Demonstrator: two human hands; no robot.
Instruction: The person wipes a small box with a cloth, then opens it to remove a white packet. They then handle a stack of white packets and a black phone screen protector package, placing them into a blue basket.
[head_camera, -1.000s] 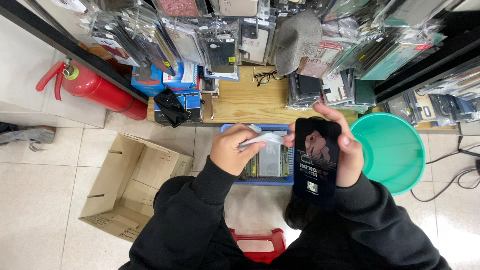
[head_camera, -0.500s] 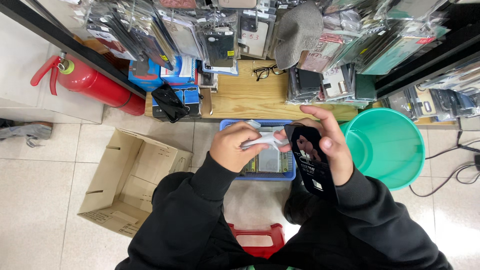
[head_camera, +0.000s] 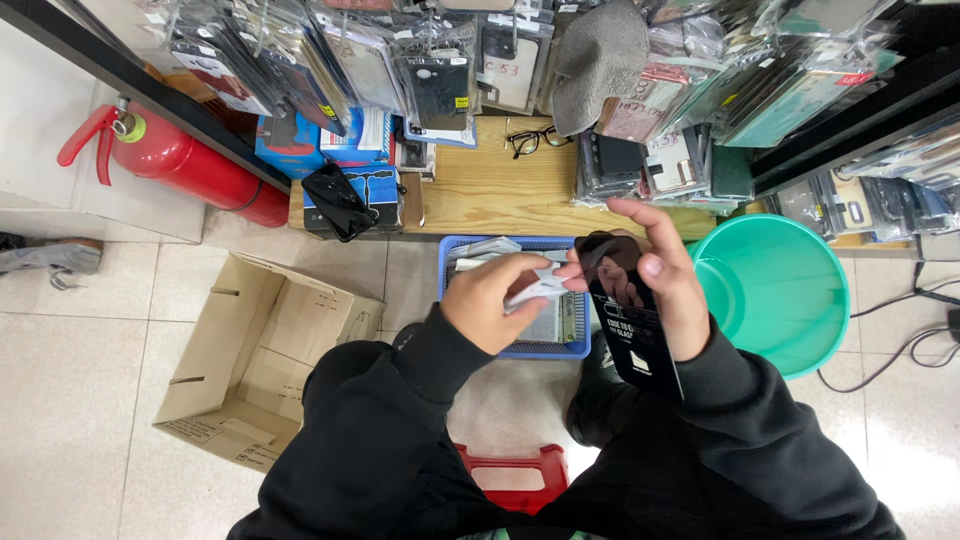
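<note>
Blue basket (head_camera: 578, 348) holds packets beneath both hands (head_camera: 500, 300)

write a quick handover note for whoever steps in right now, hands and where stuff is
Left hand: pinching a small white packet above the blue basket.
Right hand: holding a flat black package upright, thumb on its front.
Both are held close together over the basket, which already has flat packets in it.
Open cardboard box on the floor to the left, green tub to the right.
Neither item is set down yet.
</note>
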